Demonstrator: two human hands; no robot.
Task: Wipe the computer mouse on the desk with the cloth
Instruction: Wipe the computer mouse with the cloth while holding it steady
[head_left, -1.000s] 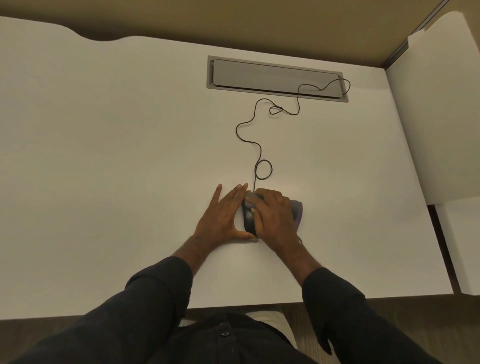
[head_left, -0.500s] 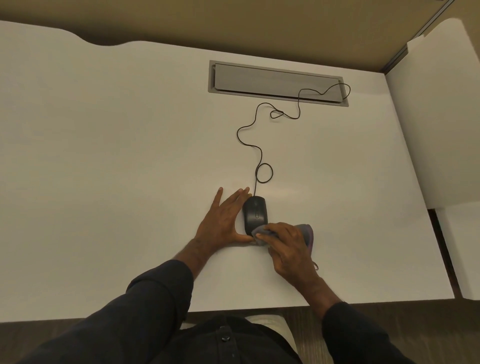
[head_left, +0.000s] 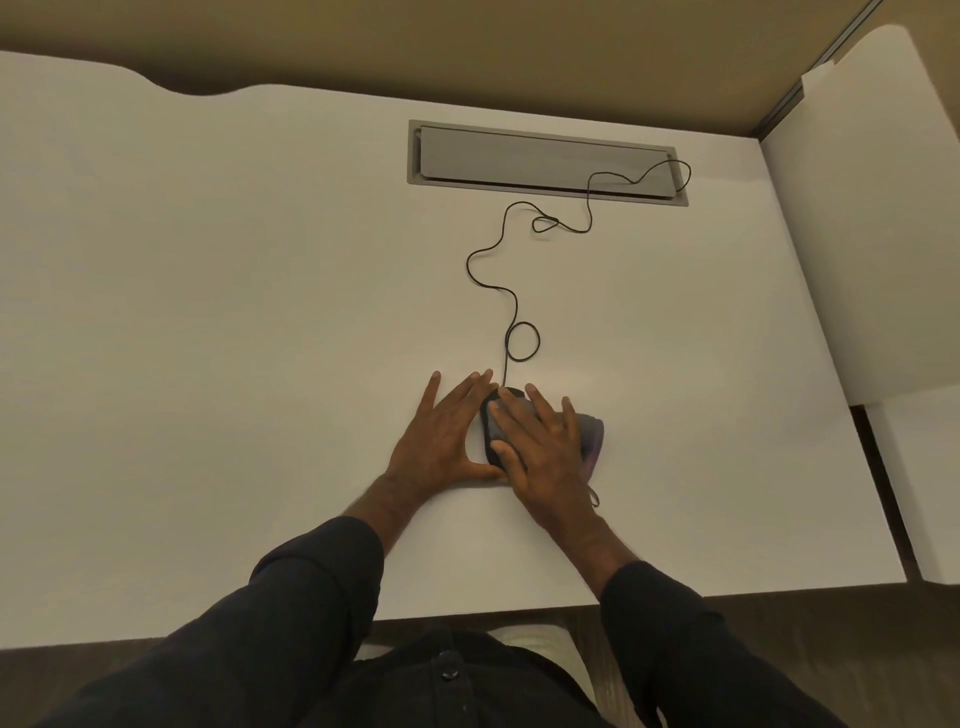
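Hands first: left hand (head_left: 441, 436) lies flat and open, bracing the mouse (head_left: 491, 428) at its thumb side; right hand (head_left: 545, 447), fingers spread, presses the soft cloth (head_left: 592, 436) over it. Light, hard and slippery, likely to skid; cable (head_left: 511, 301) trails beyond.

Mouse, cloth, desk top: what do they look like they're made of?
Mouse: dark body with a dull sheen, probably moulded plastic; mostly covered by the right hand.
Cloth: soft grey fabric with a purplish edge, bunched in folds, possibly microfibre.
Desk: flat, even white, matte surface, likely laminate; the core cannot be seen.
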